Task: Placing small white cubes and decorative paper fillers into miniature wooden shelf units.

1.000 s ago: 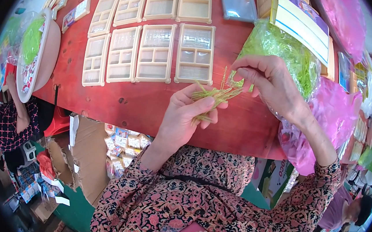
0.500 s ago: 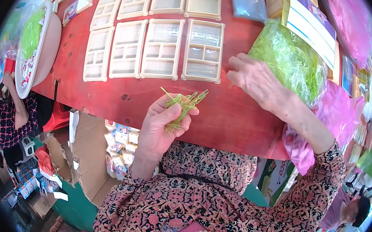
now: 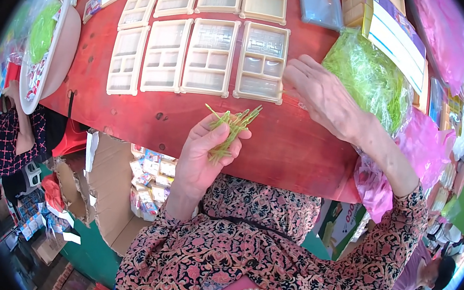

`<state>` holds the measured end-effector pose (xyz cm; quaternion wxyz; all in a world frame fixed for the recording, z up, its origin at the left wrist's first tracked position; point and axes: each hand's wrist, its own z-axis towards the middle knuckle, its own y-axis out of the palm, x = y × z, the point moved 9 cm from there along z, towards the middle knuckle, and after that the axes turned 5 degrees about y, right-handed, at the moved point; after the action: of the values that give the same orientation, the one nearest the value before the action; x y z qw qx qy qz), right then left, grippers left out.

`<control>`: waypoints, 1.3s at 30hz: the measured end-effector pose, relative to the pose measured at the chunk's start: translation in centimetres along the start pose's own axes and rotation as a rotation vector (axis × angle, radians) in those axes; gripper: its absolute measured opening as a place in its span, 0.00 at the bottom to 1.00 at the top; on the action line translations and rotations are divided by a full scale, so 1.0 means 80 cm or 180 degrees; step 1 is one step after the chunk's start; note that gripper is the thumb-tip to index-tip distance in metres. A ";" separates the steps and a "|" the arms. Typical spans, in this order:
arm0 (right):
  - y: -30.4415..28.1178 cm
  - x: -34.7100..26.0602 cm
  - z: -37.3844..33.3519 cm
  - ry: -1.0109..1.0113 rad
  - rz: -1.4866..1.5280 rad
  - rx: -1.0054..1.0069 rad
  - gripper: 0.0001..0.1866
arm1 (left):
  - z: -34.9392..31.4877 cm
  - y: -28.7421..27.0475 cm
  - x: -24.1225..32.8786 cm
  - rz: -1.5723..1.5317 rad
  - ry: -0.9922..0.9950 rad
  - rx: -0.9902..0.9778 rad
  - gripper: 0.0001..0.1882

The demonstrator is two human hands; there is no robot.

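My left hand (image 3: 207,140) is closed around a bunch of thin green plastic sticks (image 3: 233,127), which fan out above the fingers over the near table edge. My right hand (image 3: 319,92) has its fingers curled together at the right edge of the nearest right-hand divided tray (image 3: 262,63). Whatever those fingertips hold, if anything, is hidden. Several cream plastic trays with small compartments stand in two rows, among them a near one (image 3: 210,57) left of that tray. Behind my right wrist lies a clear bag of green sticks (image 3: 368,74).
At the left stands a white basin (image 3: 66,53) with a bag of green pieces. Pink plastic bags (image 3: 375,182) hang by the right table edge. A blue plastic packet (image 3: 320,6) lies at the back. Below the table is an open cardboard box (image 3: 112,190); another person (image 3: 17,137) sits at the left.
My right hand has come leftward, up against the rightmost near tray's edge. The left hand keeps its bunch of sticks in about the same place. The whole view has shifted slightly.
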<state>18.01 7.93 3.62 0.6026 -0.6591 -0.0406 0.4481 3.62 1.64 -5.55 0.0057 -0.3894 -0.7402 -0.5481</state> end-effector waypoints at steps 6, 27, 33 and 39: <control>0.029 0.010 0.028 0.0360 0.0201 -0.0217 0.12 | 0.003 -0.002 -0.003 -0.0075 0.0001 0.0017 0.11; 0.037 0.027 0.003 0.2029 0.2927 -0.0317 0.06 | 0.025 0.012 -0.010 0.0103 0.0205 0.0074 0.12; 0.019 0.026 0.000 0.1986 0.2186 -0.0028 0.05 | 0.027 0.014 -0.010 0.0247 0.0210 0.0093 0.13; -0.019 0.047 0.003 0.1950 0.2509 0.0536 0.05 | 0.028 0.000 -0.008 0.0316 0.0182 0.0270 0.12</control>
<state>20.81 10.79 2.83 0.4230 -0.6746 0.4262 0.4292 5.04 3.11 -6.74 0.0705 -0.4092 -0.7421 -0.5261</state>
